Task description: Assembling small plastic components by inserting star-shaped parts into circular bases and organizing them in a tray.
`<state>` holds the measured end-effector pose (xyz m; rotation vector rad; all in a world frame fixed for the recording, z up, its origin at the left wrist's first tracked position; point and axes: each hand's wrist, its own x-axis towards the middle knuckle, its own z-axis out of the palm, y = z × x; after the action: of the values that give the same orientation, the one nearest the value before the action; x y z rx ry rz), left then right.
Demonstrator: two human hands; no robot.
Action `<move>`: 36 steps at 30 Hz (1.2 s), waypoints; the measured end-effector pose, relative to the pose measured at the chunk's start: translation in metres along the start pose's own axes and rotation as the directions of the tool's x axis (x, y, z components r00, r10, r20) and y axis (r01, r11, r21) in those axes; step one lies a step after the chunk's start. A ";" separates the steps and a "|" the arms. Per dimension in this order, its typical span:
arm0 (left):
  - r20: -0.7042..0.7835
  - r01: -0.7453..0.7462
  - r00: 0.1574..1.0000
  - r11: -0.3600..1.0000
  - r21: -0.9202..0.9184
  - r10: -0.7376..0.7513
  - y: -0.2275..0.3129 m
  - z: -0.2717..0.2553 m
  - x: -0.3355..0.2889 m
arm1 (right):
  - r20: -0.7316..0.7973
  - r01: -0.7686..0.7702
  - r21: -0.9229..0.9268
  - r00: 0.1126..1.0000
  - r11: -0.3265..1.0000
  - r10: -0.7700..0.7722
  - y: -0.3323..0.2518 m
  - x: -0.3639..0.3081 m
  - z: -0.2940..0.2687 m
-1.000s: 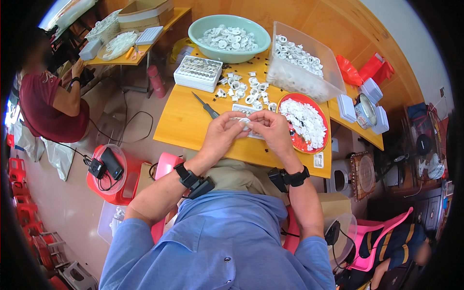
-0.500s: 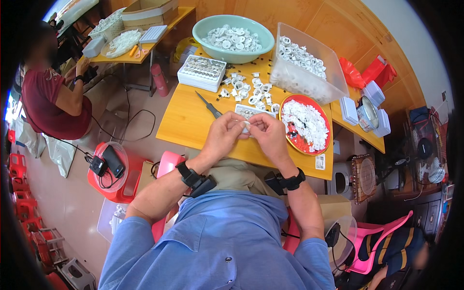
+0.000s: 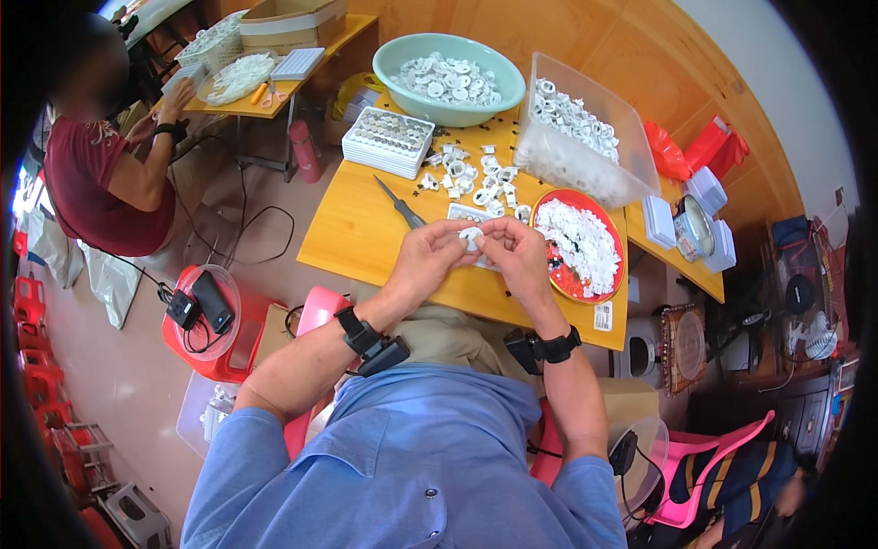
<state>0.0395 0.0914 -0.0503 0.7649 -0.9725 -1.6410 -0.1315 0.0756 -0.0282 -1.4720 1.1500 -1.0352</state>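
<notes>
Between the fingertips of both hands is a small white plastic part (image 3: 471, 238), round in outline. My left hand (image 3: 428, 258) pinches it from the left, and my right hand (image 3: 518, 254) grips its right side. Just beyond my fingers sits a small white tray (image 3: 465, 211), partly hidden by them. A screwdriver-like tool with a dark handle (image 3: 408, 213) lies left of my hands. Loose white plastic parts (image 3: 494, 174) are scattered behind the tray. To the right is a red round tray (image 3: 599, 294) heaped with small white pieces.
A pale green basin (image 3: 393, 82) and a clear plastic bin (image 3: 585, 178) hold white parts at the back. A stack of white trays (image 3: 380, 158) carries round metallic pieces. At the left, another person (image 3: 114, 174) sits by a second table (image 3: 352, 35). A red stool (image 3: 233, 361) bears black devices.
The white part shows more between my fingertips now, its flat face turned up. The person at the left has raised a hand toward the second table. My view has shifted slightly.
</notes>
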 end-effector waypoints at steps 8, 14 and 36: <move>0.019 -0.064 0.998 0.998 -0.008 0.064 -0.001 -0.001 0.000 | 0.005 0.080 -0.031 0.997 0.996 -0.080 -0.006 -0.003 0.001; -0.006 -0.077 0.997 0.996 -0.037 0.076 0.005 0.005 -0.001 | -0.092 0.201 -0.233 0.969 0.951 -0.228 0.000 -0.003 0.001; 0.091 -0.315 0.935 0.680 0.662 0.344 0.007 -0.001 -0.007 | -0.095 0.113 -0.047 0.989 0.992 -0.117 0.000 -0.004 -0.001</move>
<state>0.0451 0.0968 -0.0439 1.0143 -1.6073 -0.9284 -0.1334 0.0788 -0.0285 -1.5501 1.1721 -1.1803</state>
